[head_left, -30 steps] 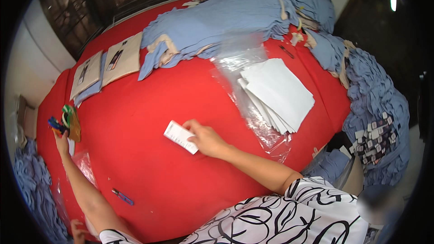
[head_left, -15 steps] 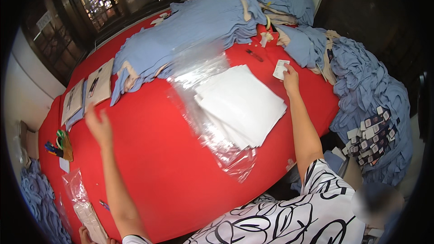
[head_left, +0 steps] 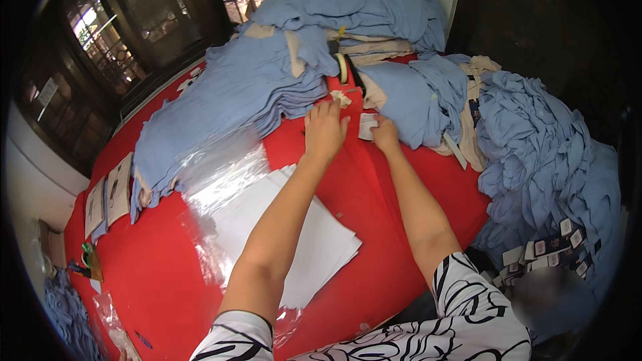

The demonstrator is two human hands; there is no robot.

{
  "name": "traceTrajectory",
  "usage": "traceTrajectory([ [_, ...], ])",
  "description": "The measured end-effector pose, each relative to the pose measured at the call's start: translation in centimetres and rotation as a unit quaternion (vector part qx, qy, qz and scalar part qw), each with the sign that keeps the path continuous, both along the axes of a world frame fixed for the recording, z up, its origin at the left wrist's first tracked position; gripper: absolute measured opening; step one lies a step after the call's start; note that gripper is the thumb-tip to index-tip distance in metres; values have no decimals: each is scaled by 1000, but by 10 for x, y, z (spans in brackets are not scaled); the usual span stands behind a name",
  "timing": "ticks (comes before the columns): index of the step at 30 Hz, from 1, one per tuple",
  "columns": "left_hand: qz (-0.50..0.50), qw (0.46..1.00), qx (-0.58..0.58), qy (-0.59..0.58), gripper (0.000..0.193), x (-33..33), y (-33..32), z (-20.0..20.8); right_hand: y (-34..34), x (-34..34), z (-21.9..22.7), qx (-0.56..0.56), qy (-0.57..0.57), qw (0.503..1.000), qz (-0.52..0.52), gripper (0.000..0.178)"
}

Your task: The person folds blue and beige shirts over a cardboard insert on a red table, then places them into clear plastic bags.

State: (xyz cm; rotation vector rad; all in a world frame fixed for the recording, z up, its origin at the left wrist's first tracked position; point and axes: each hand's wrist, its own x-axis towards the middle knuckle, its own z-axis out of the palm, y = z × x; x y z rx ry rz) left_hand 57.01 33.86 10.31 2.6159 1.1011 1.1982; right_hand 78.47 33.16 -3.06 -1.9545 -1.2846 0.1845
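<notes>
My right hand (head_left: 386, 134) pinches a small white printed card (head_left: 367, 126) above the far part of the red-covered table (head_left: 160, 274). Just left of it, my left hand (head_left: 324, 128) reaches out, palm down, fingers stretched and thumb apart. Its fingertips lie near a small crumpled cream scrap (head_left: 340, 98); whether they touch it I cannot tell. Under my left forearm lies a stack of white paper sheets (head_left: 328, 241), partly hidden by the arm. Clear plastic bags (head_left: 224, 167) stick out from beneath the sheets.
Blue garments (head_left: 234, 87) are layered along the back, with a larger blue heap (head_left: 535, 140) at right. A tape roll (head_left: 342, 68) stands beyond my hands. Folded beige garments (head_left: 119, 187) lie at left. Dark and white tags (head_left: 552, 244) rest on the right heap.
My left hand has swung from beside the folded garments across to the far middle. My right hand has moved left with the card. The view has shifted, and the dark snips no longer show.
</notes>
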Motion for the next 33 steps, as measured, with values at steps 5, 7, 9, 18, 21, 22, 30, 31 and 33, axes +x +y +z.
traceTrajectory([
  [5, 111, 985, -88, 103, 48, 68, 54, -5, -7, -2, 26, -4, 50, 998, -23, 41],
  [7, 115, 980, -106, 125, 45, 78, 65, -8, -14, -7, 39, -19, 72, 997, -28, 34],
  [9, 98, 980, -115, 126, 41, 79, 78, -11, -12, -9, 39, -2, 27, 1000, -12, 32],
  [18, 40, 991, -83, 98, 25, 77, 91, -4, -4, -8, 53, -54, 46, 997, -10, 30],
  [21, 36, 990, -92, 101, 24, 78, 97, -1, 0, -6, 56, -59, 57, 997, -11, 28],
  [22, 30, 990, -101, 98, 23, 78, 101, -1, 1, -6, 57, -61, 59, 996, -11, 28],
  [30, 42, 988, -75, 125, 25, 81, 99, -4, 24, -6, 47, 30, -6, 999, 38, 42],
  [31, 54, 987, -77, 129, 23, 81, 96, -4, 29, -6, 49, 45, -13, 997, 59, 44],
  [33, 87, 984, -62, 143, 24, 76, 93, -11, 31, -11, 57, 14, -62, 995, 74, 44],
])
